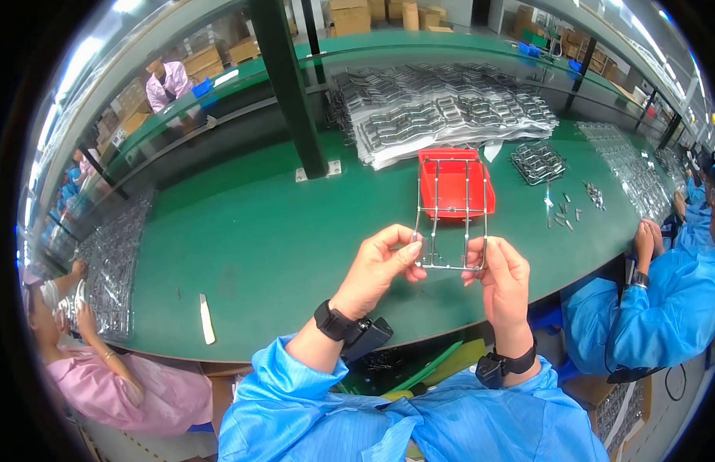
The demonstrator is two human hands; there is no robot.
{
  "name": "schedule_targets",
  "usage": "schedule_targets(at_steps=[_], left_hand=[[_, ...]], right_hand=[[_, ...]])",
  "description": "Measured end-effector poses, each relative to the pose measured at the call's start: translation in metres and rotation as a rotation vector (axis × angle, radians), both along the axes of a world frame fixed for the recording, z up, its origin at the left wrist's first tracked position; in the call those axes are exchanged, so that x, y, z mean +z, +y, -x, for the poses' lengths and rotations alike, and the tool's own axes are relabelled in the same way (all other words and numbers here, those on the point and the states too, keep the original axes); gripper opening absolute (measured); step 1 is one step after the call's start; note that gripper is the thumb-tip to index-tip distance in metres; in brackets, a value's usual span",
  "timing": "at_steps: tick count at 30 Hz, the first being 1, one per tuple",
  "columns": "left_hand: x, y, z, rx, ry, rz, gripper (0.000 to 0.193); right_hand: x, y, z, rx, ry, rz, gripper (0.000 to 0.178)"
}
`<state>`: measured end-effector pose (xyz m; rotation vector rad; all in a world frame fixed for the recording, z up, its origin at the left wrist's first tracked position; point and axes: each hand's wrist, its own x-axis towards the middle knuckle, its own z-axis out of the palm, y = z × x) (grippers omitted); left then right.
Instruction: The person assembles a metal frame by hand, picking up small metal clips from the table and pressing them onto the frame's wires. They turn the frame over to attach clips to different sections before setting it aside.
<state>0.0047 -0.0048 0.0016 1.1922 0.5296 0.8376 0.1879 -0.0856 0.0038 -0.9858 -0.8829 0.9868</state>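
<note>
— What do we have in our hands?

— We hold a thin metal frame [451, 223] upright above the near edge of the green surface [265, 246]. Our left hand [377, 266] pinches its lower left corner between thumb and fingers, and our right hand [502, 279] grips its lower right corner the same way. Both hands are closed on the frame, with nothing else in them.

— And what sits behind it?

— Seen through the frame's bars, a red tray [457, 183] rests on the surface toward the middle. Beyond the tray, at the far edge, we see a big heap of stacked clear trays with metal parts [438, 108]. To the right of the red tray lies a small pile of wire pieces [537, 162], and a few small loose bits [565, 208] are scattered just past it.

— Anything on our left side?

— A flat white strip [207, 318] lies near the front edge, well apart from our hands. A green post [290, 85] stands on the surface farther back.

— Others nearby?

— A person in a blue coat [665, 300] sits at the right end, and a person in pink [119, 377] at the left end handles clear trays [111, 262].
</note>
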Motion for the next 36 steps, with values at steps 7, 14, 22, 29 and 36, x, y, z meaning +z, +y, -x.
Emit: schedule_targets(at_steps=[7,14,22,29,36], left_hand=[[-0.001,-0.004,-0.004,-0.114,-0.074,0.171,0.015],[0.002,-0.006,-0.002,-0.1,-0.071,0.194,0.014],[-0.002,-0.008,-0.008,-0.057,-0.085,0.063,0.013],[0.003,-0.008,-0.006,0.056,-0.081,0.095,0.012],[-0.002,-0.004,-0.005,0.111,-0.051,0.127,0.012]], right_hand=[[-0.009,0.001,0.013,0.053,-0.231,-0.206,0.015],[-0.018,0.008,0.016,-0.059,-0.592,-0.343,0.014],[-0.029,0.01,-0.002,0.464,0.659,0.111,0.013],[-0.043,0.029,-0.154,-0.747,-1.482,0.047,0.011],[-0.062,0.043,-0.206,-0.662,-1.748,0.061,0.009]])
